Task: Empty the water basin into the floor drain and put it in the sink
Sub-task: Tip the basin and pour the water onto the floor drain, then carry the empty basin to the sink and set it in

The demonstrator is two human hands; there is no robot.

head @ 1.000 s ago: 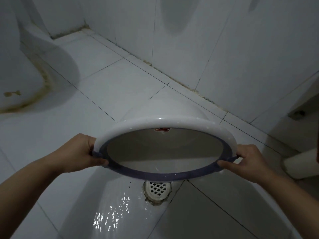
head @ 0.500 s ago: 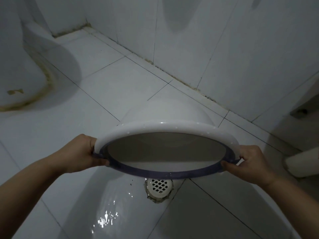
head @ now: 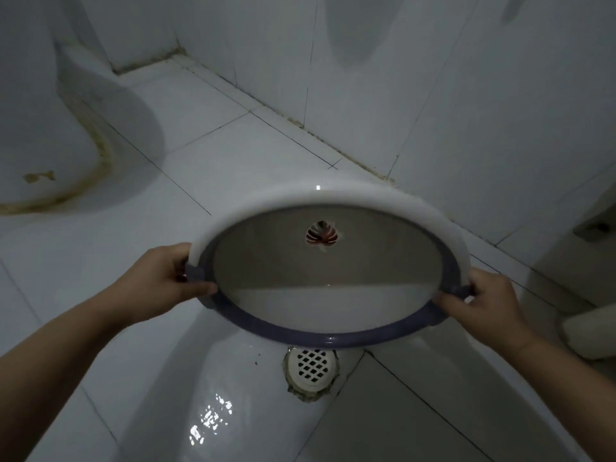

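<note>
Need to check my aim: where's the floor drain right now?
In the head view the floor drain sits low and centre on the wet tiled floor, just below the near rim of the tilted basin held between both hands.

No readable text or labels anywhere

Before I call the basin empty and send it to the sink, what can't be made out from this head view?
- Sink: not in the head view, so its place is unknown.
- Drain: its far edge is hidden behind the basin rim.
- Basin outside and base: turned away from the camera.
- Basin far rim: motion-blurred, so drips can't be judged.
- Fingers of left hand and right hand: mostly hidden behind the rim.
- Object at right: cut off by the edge, unidentifiable.
</note>
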